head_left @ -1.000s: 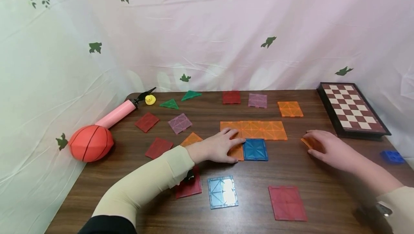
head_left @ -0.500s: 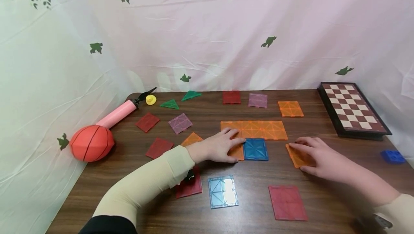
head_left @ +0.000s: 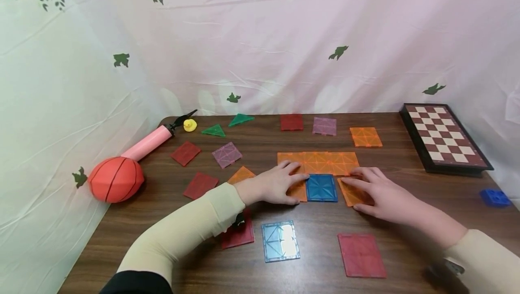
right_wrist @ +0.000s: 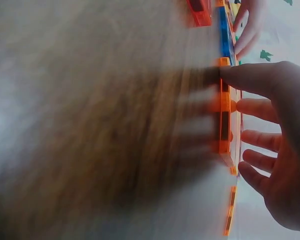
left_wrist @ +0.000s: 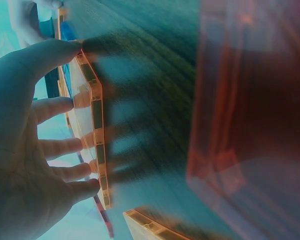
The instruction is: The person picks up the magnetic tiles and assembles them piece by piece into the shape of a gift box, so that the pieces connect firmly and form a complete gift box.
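My left hand [head_left: 276, 185] rests with spread, fairly straight fingers on an orange magnetic tile [head_left: 299, 191], just left of a dark blue square tile [head_left: 322, 188]. Thumb and fingertips touch that tile's edge and face in the left wrist view. On the blue tile's right, my right hand [head_left: 390, 199] holds another orange square tile [head_left: 348, 192] between thumb and fingers. This tile lies slightly askew, its left edge close to the blue one; whether they touch I cannot tell. Behind the blue tile runs a row of orange tiles [head_left: 318, 163], partly covered by my left fingers.
Nearer me lie a light blue tile [head_left: 280, 241] and a red tile [head_left: 361, 255]; another red tile [head_left: 239, 236] is partly under my left forearm. A chessboard box [head_left: 447, 140] stands at right. A red ball [head_left: 115, 179], pink pump [head_left: 148, 142] and rubber duck [head_left: 189, 125] sit left.
My right hand has brought the orange tile leftward, from near the chessboard box to beside the blue tile, and the tile has come down flatter. The left hand has stayed in place.
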`<state>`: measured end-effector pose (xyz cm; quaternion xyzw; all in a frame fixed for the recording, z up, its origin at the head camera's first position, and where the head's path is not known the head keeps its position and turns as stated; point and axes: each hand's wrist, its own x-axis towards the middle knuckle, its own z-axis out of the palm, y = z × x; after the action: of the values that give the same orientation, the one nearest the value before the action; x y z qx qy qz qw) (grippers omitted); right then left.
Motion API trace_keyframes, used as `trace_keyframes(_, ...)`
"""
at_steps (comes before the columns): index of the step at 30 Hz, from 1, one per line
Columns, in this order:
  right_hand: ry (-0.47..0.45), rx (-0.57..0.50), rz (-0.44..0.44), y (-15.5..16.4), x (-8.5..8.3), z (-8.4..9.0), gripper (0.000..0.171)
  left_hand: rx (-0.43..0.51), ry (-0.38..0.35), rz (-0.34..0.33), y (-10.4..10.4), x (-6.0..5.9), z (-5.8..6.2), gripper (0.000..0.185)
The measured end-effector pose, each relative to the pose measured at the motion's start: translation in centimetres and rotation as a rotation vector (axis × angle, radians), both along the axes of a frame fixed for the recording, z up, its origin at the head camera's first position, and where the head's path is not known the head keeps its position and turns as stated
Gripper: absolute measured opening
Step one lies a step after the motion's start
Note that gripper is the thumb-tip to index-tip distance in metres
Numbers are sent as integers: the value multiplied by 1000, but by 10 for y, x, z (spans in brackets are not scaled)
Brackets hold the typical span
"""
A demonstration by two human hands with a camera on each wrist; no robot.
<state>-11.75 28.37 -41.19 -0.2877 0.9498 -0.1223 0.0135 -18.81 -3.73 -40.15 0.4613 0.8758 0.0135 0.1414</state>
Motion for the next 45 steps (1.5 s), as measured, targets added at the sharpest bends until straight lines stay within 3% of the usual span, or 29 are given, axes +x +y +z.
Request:
trace_keyframes(9,6,-42,41,-8,-12,-1,70,19,-21,6,0,-1,0,75)
trace_keyframes(14,-47,-57,58,-15,-18,-4,76,118,-91,30,-9,-4,0,70)
trace_keyframes(18,-81,-79,67,-21,-23,-7,78,220,-106,86,-29,-4,6,62)
trace_keyframes(23,-60,-93,99,-24,-27,-11,79,294,-73,175,-72,7,20,56)
trace_keyframes(27,-48,-90,110,-23,-30,-12,77,292,-97,217,-107,20,19,57)
trace_keyframes(33,-71,-82,107,-23,-32,-9,76,267,-162,198,-136,33,7,53)
trace_keyframes(37,-92,-82,96,-22,-33,-7,75,229,-182,195,-140,35,3,52)
trace_keyframes(45,-95,-90,99,-24,-33,-6,75,200,-148,169,-129,34,2,62)
